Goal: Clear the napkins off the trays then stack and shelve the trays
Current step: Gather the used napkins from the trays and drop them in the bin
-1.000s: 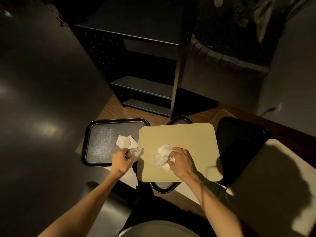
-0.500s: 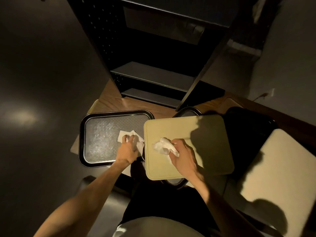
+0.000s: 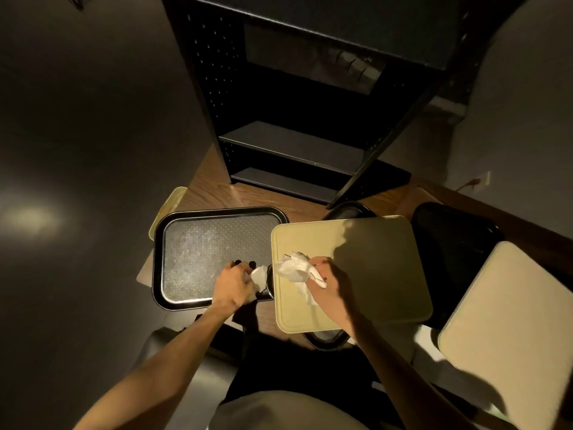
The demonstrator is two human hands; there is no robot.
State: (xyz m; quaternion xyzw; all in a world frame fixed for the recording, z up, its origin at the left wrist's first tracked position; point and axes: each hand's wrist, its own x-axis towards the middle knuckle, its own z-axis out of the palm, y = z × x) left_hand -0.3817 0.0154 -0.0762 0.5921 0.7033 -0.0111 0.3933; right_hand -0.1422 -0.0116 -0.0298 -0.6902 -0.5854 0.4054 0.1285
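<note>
Black metal makes up the biggest thing in view, a shelf unit with perforated uprights and 2 bare lower shelves, standing at the far edge of a wood-grain table. No brand, label or writing can be read anywhere in the dim light. On the right side sits a pale cream tray, and beside it, further back, a black tray in shadow. Nearer the middle lies a beige tray turned slightly askew, resting on top of another dark tray whose rounded rim pokes out at its near and far edges. Just left of it, with edges nearly touching, is a black tray with a textured grey bed; a pale yellowish tray edge shows from underneath at its far left corner. The right hand is over the left part of the beige tray, fingers closed around a crumpled white napkin that sticks out to the left of the fist and hangs down toward the tray. The left hand is at the near right corner of the black textured tray, fingers curled onto a smaller white napkin bunched between the hand and the tray's rim. Both forearms reach in from the bottom of the view.
</note>
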